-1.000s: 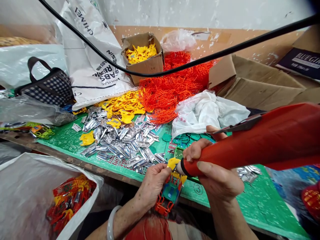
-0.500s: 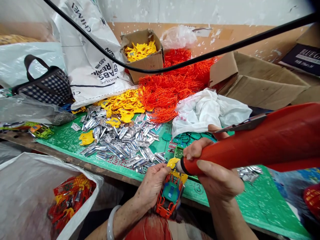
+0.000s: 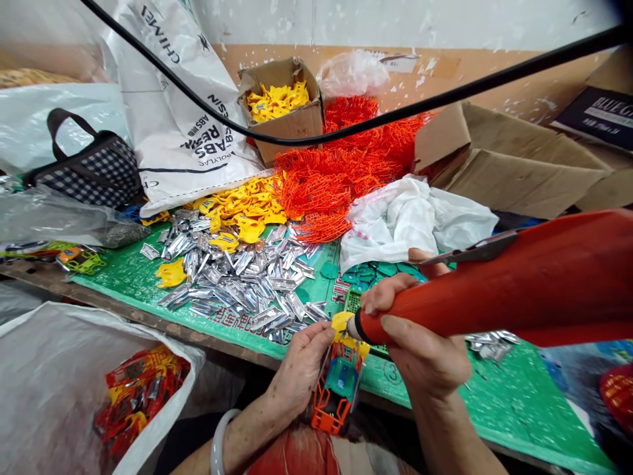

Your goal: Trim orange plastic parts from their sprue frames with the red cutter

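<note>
Head view: left hand [image 3: 299,366] pinches toy car [image 3: 340,379]; right hand [image 3: 430,356] grips red tool [image 3: 499,297]. Tip [image 3: 353,327] could slip if tilted.

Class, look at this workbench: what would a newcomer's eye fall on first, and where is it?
The big red tool probably catches the eye first, reaching in from the right, gripped by the right hand. Its tip meets the yellow part of a small toy vehicle held by the left hand. Behind, a tangled heap of orange-red parts glows mid-bench.
</note>
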Tool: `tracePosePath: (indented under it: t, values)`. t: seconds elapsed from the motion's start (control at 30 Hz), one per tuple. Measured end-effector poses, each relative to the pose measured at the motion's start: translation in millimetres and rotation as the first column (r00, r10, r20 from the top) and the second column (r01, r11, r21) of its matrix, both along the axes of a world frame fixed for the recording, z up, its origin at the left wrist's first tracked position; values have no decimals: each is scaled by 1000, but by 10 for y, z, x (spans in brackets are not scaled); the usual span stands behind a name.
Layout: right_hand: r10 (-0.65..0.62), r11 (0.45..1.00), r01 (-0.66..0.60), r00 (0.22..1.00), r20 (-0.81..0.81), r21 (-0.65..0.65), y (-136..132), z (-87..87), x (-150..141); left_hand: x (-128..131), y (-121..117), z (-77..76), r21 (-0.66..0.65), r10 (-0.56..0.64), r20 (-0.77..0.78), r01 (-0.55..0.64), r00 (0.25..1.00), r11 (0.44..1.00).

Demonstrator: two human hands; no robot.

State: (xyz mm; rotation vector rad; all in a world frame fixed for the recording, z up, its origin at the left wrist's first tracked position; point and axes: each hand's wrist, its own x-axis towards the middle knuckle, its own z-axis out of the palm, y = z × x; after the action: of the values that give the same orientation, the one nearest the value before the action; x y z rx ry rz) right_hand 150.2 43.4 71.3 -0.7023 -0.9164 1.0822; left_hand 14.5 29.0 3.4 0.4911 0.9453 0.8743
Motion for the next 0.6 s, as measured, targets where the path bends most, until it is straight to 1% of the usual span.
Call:
tracePosePath:
  t: [0.1, 0.2, 0.3, 0.5, 0.6]
  values:
    - [-3, 1000, 3, 1000, 13, 8, -4, -31, -13, 3, -11, 7, -5, 22, -7, -23, 1000, 1000]
    - [-14, 1000, 13, 996, 86, 16, -11, -99, -3, 2, -23, 20, 2, 26, 0, -26, 1000, 1000]
    - [10, 1000, -10, 989, 149, 0, -17, -151, 12, -2, -32, 37, 8, 29, 0, -29, 1000, 1000]
    - [-4, 1000, 6, 991, 135, -17, -37, -147, -4, -19, -45, 47, 9, 33, 5, -33, 999, 999]
    - [-18, 1000, 19, 990, 138, -6, -59, -133, -23, -27, -61, 49, 8, 29, 12, -29, 1000, 1000]
